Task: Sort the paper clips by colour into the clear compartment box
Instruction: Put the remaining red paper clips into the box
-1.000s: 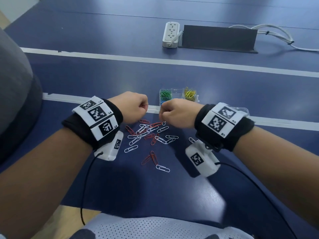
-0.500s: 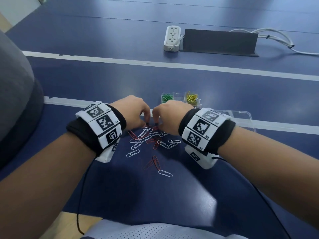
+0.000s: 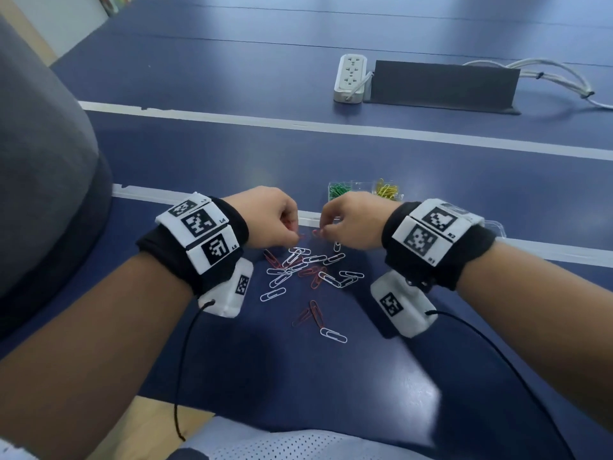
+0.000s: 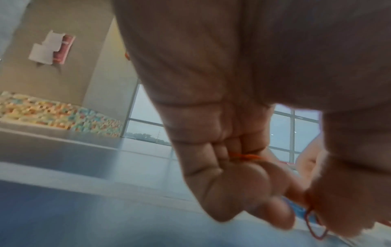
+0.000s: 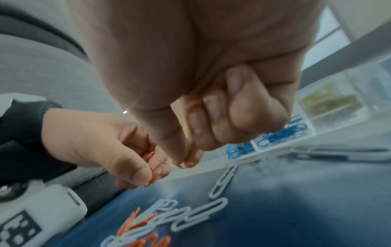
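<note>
A loose pile of red and white paper clips [image 3: 308,272] [image 5: 190,215] lies on the blue table between my wrists. My left hand [image 3: 292,232] [image 4: 304,210] hovers over the pile's far edge and pinches red clips [image 4: 315,229] [image 5: 156,172], with more tucked under its curled fingers. My right hand [image 3: 320,232] [image 5: 186,163] faces it, thumb and forefinger pinching a red clip [image 5: 188,164]. The clear compartment box [image 3: 361,190] [image 5: 317,127] stands just behind my right hand, with green, yellow and blue clips in separate compartments.
The box's clear lid [image 3: 496,227] lies open to the right. A white power strip [image 3: 350,78], a dark flat panel [image 3: 442,86] and white cables [image 3: 557,78] sit at the back. White tape lines [image 3: 331,127] cross the table. A grey cushion [image 3: 39,167] bulks at the left.
Both hands dipped into the far edge of the pile half a second ago and have lifted again, each now pinching red clips. The head view has shifted slightly.
</note>
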{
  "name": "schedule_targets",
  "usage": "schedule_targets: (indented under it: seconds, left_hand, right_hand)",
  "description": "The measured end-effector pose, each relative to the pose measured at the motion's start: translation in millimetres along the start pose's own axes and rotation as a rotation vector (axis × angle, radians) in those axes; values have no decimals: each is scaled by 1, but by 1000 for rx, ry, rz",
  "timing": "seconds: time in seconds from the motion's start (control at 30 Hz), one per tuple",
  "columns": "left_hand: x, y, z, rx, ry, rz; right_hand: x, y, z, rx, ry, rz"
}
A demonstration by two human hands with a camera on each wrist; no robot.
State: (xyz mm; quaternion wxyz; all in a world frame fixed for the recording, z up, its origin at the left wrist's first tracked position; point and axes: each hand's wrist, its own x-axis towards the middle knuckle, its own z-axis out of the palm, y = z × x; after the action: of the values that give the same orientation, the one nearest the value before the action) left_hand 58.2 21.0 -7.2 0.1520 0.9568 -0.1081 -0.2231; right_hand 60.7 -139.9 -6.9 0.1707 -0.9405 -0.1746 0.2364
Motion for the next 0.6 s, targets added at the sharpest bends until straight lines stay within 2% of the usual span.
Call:
schedule_targets:
  seconds: [0.07, 0.17, 0.3, 0.37, 0.47, 0.6]
  left_hand:
    - [-2, -1, -1, -67, -7, -14]
    - [-5, -5, -1, -235, -50, -6]
    - [-7, -14, 1, -487, -133, 44]
    - [-9, -17, 4, -517, -143, 46]
    - [-10, -19, 11, -490, -137, -41]
    - [-12, -18, 14, -424, -87, -122]
  right_hand:
    - [1, -1, 0, 89, -20, 32]
    - [1, -3, 1, 374, -76, 69]
    - [-2, 1, 4, 670, -192, 32]
    - [-4, 2, 6, 786, -234, 15]
    - [-5, 5, 8, 888, -294, 37]
    - [-2, 1, 9, 931, -276, 98]
